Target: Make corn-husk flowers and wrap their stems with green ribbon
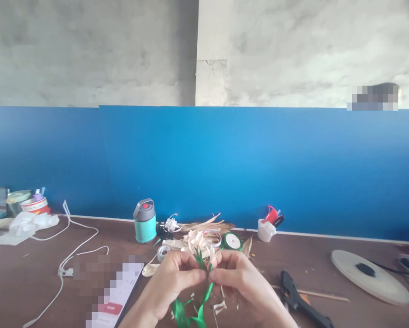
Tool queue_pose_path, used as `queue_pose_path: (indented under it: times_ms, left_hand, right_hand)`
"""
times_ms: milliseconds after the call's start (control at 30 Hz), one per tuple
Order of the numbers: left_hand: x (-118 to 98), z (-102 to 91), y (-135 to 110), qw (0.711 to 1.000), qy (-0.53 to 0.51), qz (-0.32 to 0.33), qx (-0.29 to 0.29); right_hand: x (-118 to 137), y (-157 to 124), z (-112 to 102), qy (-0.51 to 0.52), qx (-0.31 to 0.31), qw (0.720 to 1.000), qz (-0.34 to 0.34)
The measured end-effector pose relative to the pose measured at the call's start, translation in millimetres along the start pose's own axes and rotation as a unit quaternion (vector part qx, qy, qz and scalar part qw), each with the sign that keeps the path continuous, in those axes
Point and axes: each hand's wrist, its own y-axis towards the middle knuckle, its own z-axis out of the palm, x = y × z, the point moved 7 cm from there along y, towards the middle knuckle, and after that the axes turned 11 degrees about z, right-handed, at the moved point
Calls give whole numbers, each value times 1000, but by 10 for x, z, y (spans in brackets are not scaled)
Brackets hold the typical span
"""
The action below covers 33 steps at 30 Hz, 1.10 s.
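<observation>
In the head view, a turquoise cylindrical flask with a grey handled lid [145, 228] stands upright on a dark brown table [303, 257], before a flat blue partition [232, 168].

Nearer than the flask and to its right, the left hand [177, 274] is closed in a narrow pinch, thumb against fingers, on the green-wrapped stem of a cream flower with thin curled petals [195, 240]. Just beside it, the right hand [236, 275] pinches a smaller cream petal piece with a green base [212, 253] between thumb and fingers. A glossy green ribbon [180, 314] hangs in a loop below both hands; its join to the stem cannot be made out.

Right of the flask, past a white plug with a cable [172, 223], lie pale dried husk strips [209, 226] and a green-rimmed spool with a white centre [232, 241]. Farther right stands a white cup [266, 232] holding a red-handled tool. Well right of the flask and nearer lie a black glue gun [302, 300] and a whitish round disc [378, 284].
</observation>
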Motion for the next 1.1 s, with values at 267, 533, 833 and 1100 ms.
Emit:
queue_pose_path:
  times_ms: [267, 533, 833, 1100]
  left_hand:
    - [-10, 65, 13, 999, -31, 8, 40]
    - [78, 117, 4, 993, -109, -7, 50]
    - [180, 92, 22, 992, -127, -3, 26]
    - [198, 93, -6, 993, -113, 30, 13]
  right_hand:
    - [-16, 45, -16, -13, 15, 1000, -23]
    - [31, 32, 45, 37, 57, 997, -45]
    - [128, -19, 72, 14, 45, 995, -82]
    - [160, -73, 61, 13, -3, 995, -95]
